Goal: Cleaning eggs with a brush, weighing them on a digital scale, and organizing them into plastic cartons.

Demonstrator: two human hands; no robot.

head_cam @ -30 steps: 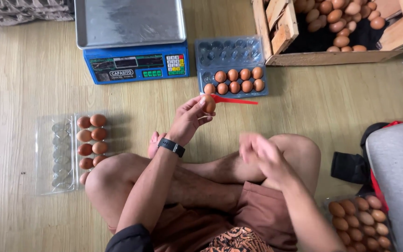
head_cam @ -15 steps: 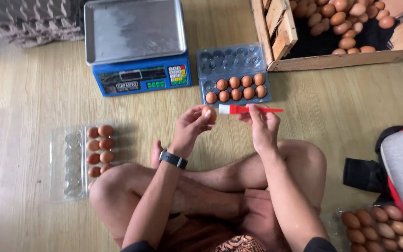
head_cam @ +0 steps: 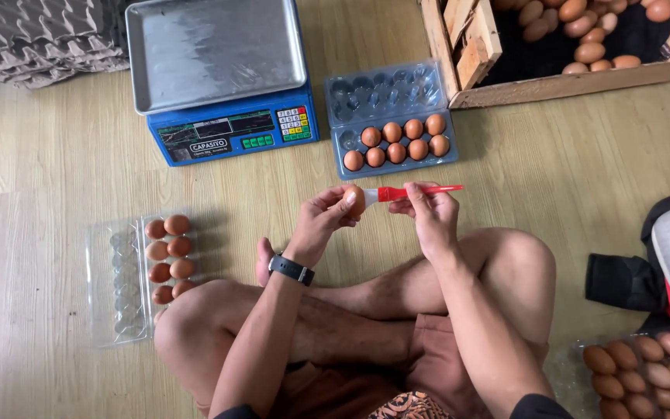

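Above the crossed legs, a brown egg (head_cam: 354, 199) sits pinched in the left hand (head_cam: 326, 219), while the right hand (head_cam: 430, 213) grips a red-handled brush (head_cam: 409, 192), bristles touching the shell. Just beyond lies an open clear egg tray (head_cam: 393, 116), beside a blue scale (head_cam: 222, 77).

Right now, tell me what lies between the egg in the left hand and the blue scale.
In the head view, only bare wooden floor lies between the egg in the left hand and the blue scale.
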